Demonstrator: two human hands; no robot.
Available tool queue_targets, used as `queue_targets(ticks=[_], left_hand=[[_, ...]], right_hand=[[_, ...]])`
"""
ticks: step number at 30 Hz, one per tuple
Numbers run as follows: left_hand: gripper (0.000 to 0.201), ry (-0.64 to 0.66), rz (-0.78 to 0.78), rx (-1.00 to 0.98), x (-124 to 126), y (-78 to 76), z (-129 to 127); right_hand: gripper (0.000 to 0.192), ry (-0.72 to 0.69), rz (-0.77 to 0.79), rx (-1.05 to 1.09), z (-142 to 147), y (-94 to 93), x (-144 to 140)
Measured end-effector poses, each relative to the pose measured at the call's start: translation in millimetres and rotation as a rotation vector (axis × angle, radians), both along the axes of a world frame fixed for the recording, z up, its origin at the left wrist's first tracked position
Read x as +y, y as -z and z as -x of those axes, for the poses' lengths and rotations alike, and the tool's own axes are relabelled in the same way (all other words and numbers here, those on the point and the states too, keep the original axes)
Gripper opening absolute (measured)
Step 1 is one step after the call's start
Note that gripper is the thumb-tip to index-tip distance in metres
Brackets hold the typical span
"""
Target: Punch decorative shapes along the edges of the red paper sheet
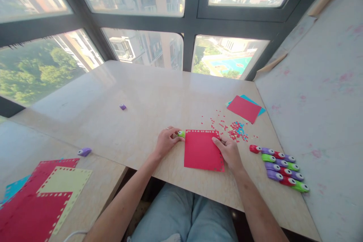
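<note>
Lap: the person sits at the table (147,94) edge, jeans visible below the near rim.
Finished sheets, near left: 3 punched sheets overlap on a lower surface (99,181), 2 red (31,204), 1 pale yellow-green (66,181); a blue sheet (13,189) shows beneath them.
Red sheet in work (202,150): 1 square of paper, flat on the table near its front edge, between both hands; holes run along its top and right borders.
Handling judgement: light, thin, limp, easily creased or torn at the perforated margin; best held flat by an edge or corner, away from the holes.
Left hand (166,141): fingers pinched around a small green punch (181,134) at the sheet's top-left corner.
Right hand (229,152): fingertips pressing on the sheet's right edge, holding it down.
Punch row, right (279,166): about 12 small punches, purple, green and red, packed touching; exact count uncertain.
Stray punches: 2 purple, 1 on the lower surface (84,152), 1 farther out on the table (123,106).
Confetti (234,130): many red and blue bits, too small to count.
Spare paper, far right: 1 red sheet (244,108) over 1 blue sheet (259,107).
</note>
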State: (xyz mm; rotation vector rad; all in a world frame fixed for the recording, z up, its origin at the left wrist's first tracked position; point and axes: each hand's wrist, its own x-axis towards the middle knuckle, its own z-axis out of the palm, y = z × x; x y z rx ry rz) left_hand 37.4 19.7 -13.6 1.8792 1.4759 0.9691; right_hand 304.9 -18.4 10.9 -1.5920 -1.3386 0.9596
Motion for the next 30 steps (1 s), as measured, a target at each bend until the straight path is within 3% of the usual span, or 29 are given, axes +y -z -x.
queue_targets(ticks=[30], left_hand=[[0.028,0.036,-0.037,0.068,-0.7,-2.8,0.3]], right_hand=[[0.046,-0.018,0.048,0.027,-2.0,2.4,-0.7]])
